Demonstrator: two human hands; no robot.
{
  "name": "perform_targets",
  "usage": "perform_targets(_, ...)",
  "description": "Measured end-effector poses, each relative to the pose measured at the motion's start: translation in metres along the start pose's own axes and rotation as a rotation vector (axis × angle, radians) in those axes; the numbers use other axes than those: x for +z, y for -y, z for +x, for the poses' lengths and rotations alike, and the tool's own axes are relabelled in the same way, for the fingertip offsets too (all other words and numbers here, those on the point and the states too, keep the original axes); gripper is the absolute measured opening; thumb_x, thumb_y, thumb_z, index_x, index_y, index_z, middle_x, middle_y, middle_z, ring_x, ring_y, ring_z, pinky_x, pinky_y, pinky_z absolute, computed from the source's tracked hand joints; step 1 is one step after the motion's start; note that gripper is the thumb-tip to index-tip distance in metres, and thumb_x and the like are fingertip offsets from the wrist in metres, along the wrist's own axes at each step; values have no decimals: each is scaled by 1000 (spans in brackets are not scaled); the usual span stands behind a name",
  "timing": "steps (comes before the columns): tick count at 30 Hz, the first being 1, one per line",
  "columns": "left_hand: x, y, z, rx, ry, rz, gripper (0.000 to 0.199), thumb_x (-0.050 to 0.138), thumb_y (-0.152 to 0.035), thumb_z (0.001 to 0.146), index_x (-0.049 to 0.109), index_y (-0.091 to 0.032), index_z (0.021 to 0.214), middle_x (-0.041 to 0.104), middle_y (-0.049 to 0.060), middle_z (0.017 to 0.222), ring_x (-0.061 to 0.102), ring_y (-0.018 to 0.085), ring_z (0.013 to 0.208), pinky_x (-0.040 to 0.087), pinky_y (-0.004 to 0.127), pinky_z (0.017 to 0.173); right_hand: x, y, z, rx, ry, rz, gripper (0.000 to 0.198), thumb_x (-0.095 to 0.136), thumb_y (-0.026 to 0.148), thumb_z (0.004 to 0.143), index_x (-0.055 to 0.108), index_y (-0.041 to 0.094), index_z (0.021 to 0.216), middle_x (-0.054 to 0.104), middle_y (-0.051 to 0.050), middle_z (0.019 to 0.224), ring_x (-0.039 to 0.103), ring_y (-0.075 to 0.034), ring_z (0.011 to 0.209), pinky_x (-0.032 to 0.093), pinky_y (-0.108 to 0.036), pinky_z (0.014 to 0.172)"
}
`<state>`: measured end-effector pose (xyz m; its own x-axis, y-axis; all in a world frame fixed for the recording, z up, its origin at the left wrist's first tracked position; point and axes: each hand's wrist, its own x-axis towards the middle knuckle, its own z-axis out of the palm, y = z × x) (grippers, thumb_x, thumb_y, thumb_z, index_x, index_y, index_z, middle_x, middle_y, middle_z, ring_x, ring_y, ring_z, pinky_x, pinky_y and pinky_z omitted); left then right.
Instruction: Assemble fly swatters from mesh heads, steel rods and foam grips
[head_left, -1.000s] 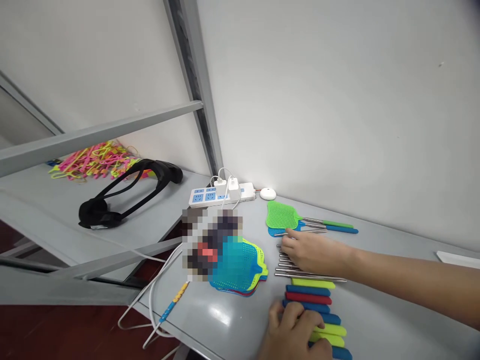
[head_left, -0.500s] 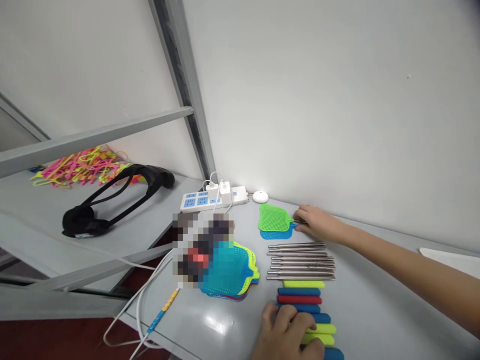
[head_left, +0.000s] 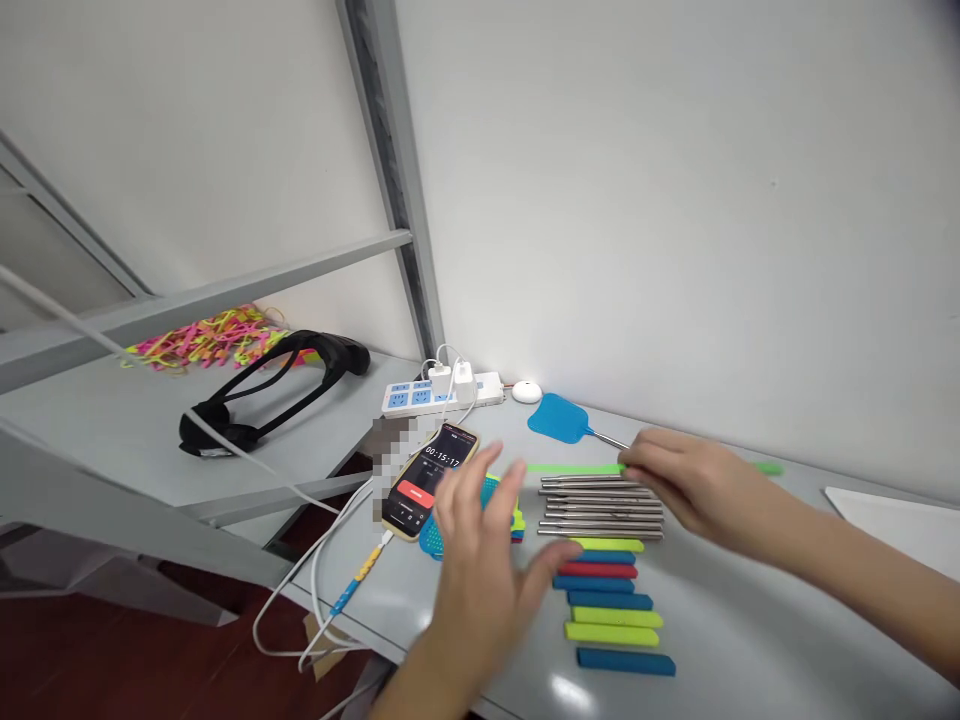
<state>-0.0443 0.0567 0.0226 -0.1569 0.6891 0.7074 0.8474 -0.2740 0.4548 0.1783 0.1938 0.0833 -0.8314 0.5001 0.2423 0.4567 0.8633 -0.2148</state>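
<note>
My right hand is closed around fly swatters at the back of the table. The blue fly swatter points left from it on a metal shaft, its head near the wall. A green fly swatter shows edge-on as a thin strip, its green handle end emerging right of the hand. Fingers spread, my left hand hovers over loose swatter heads and partly covers them. Metal rods lie in a row below my right hand. Nearer me are several blue, yellow and red handle sleeves.
A phone showing a timer lies left of my left hand, its cable running off the table edge. Behind it sit a power strip and a white round case. A black headset rests on the left shelf beside colourful cords.
My left hand has risen off the handle sleeves and opened above the swatter heads. My right hand has moved right and nearer; the green swatter has turned edge-on, apart from the blue one.
</note>
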Motion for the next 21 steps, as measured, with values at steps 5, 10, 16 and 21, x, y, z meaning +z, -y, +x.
perform_targets(5, -34, 1, -5, -324, 183, -445, 14, 56, -34, 94, 59, -22, 86, 64, -1, 73, 64, 19, 80, 50, 34, 82, -7, 65, -33, -56, 84, 93, 22, 42, 20, 99, 63, 24, 93, 63, -4, 81, 59, -16, 69, 45, -29, 58)
perform_targets(10, -71, 17, -37, -985, -137, -779, 33, 68, -51, 83, 56, -23, 96, 64, -3, 75, 58, 13, 57, 47, 22, 53, -24, 35, -72, -246, -196, -330, 30, 38, 13, 96, 62, 24, 110, 69, -9, 94, 64, -23, 83, 47, -34, 61)
perform_targets(16, -72, 30, -50, -1081, 58, -1009, 48, 71, -50, 81, 57, -20, 116, 71, 3, 88, 66, 18, 70, 51, 26, 63, -10, 50, -67, -48, -283, -332, 25, 50, 28, 96, 59, 25, 119, 67, -9, 97, 63, -19, 73, 46, -31, 57)
perform_targets(21, -48, 30, -35, -1004, 203, -931, 51, 60, -53, 88, 56, -19, 125, 72, 7, 99, 68, 22, 84, 52, 29, 71, 52, 115, -22, -273, -20, -227, 42, 43, 28, 99, 43, 23, 141, 63, -5, 88, 58, -16, 60, 40, -29, 48)
